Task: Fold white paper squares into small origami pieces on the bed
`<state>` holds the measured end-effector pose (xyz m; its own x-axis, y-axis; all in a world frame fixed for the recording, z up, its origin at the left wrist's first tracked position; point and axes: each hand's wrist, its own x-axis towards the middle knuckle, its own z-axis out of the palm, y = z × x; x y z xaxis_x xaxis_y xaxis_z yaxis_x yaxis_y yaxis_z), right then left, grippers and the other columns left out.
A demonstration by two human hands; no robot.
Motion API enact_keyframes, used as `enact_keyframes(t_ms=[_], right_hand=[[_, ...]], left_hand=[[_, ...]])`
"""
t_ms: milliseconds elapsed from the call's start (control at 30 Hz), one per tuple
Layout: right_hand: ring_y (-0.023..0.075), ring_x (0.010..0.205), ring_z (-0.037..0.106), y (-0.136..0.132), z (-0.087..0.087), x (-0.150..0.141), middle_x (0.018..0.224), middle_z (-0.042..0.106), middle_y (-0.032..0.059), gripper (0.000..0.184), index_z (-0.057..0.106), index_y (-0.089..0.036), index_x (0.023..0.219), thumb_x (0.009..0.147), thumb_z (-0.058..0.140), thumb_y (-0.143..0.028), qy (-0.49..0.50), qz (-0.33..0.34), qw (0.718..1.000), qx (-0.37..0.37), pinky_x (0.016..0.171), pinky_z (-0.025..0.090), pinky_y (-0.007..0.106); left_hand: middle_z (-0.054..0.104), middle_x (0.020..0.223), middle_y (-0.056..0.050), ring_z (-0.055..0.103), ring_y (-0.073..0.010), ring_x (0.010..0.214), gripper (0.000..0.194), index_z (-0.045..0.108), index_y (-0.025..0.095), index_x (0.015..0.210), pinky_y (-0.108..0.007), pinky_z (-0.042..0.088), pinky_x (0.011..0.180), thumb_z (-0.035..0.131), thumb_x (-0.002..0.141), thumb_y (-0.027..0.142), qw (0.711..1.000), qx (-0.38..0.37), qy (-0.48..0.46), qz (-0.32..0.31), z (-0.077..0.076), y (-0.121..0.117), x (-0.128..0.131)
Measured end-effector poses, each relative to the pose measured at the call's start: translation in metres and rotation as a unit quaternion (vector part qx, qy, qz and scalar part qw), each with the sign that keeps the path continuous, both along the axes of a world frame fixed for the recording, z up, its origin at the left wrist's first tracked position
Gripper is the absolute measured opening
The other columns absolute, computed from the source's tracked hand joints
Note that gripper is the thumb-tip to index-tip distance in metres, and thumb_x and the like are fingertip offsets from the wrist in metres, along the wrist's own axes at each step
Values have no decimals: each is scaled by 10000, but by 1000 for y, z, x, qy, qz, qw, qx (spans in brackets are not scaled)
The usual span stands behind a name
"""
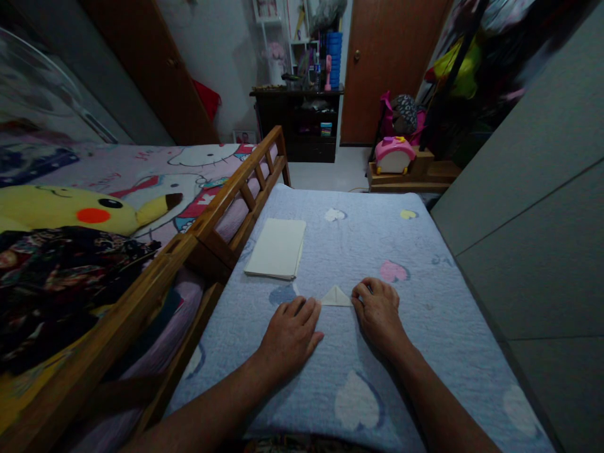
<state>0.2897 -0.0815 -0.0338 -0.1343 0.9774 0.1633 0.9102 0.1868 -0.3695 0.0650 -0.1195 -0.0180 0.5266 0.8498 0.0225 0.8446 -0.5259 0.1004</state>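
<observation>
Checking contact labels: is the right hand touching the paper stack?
No, the right hand is at the right corner of the folded paper, away from the paper stack.

Two bare hands, the left (290,333) and the right (379,308), touch opposite corners of a small folded paper triangle (336,296) on a heart-patterned blue sheet (406,352), near a stack of white paper (277,248).

- Left forearm (221,396) bare, reaching forward and inward from the lower left.
- Left hand (290,330) palm down, fingers pointing forward and lightly bent, thumb spread toward the right hand (380,311).
- Right forearm (436,393) bare, angling inward from the lower right.
- Right hand back upward, fingers curled more tightly, fingertips turned inward.
- Hands apart, roughly level.
</observation>
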Motion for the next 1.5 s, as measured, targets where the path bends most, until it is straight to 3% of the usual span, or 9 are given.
enact_keyframes(t_ms=[200, 400, 567, 833, 1300, 1500], right_hand=[[244, 1050, 493, -1, 5, 4, 1082, 602, 69, 230, 644, -225, 937, 988, 427, -279, 41, 34, 999, 7, 992, 296, 463], [234, 1064, 486, -4, 13, 3, 1057, 617, 61, 293, 678, -237, 947, 999, 397, -300, 91, 75, 993, 9, 1022, 273, 458], [244, 1077, 482, -5, 13, 4, 1067, 614, 64, 215, 675, -240, 964, 962, 482, -334, 100, 97, 990, 5, 1022, 289, 460], [255, 1090, 475, -6, 13, 4, 1094, 598, 67, 146, 658, -239, 982, 879, 587, -315, 107, 115, 988, 5, 1042, 283, 477], [265, 1081, 471, -6, 15, 6, 1102, 591, 75, 157, 641, -229, 957, 808, 625, -275, 105, 141, 984, 11, 990, 339, 448], [254, 1075, 472, -6, 14, 5, 1094, 594, 71, 108, 645, -224, 929, 825, 620, -219, 121, 143, 982, 2, 977, 340, 432]], left_hand=[[550, 1372, -108, 475, -296, 1248, 528, 444, 180, 1381, -473, 411, 1034, 608, 891, 292, 994, -43, -91, 37, 6, 4, -1], [569, 1315, -126, 519, -283, 1224, 573, 434, 181, 1363, -483, 431, 1051, 647, 840, 277, 971, -72, -208, 92, 6, 25, 9], [587, 1266, -102, 534, -273, 1188, 528, 499, 195, 1294, -465, 440, 1036, 682, 799, 230, 967, -95, -217, 90, 11, 37, 20], [613, 1129, -59, 558, -222, 1080, 315, 582, 202, 1135, -376, 476, 962, 652, 829, 170, 962, -82, -249, 75, 12, 35, 23], [602, 1209, -79, 547, -229, 1162, 375, 601, 213, 1150, -398, 454, 1034, 573, 791, 107, 954, -98, -281, 35, 7, 31, 12], [629, 1135, -58, 560, -217, 1116, 431, 604, 210, 1109, -376, 452, 1008, 499, 724, 48, 946, -145, -289, 29, 14, 38, 10]])
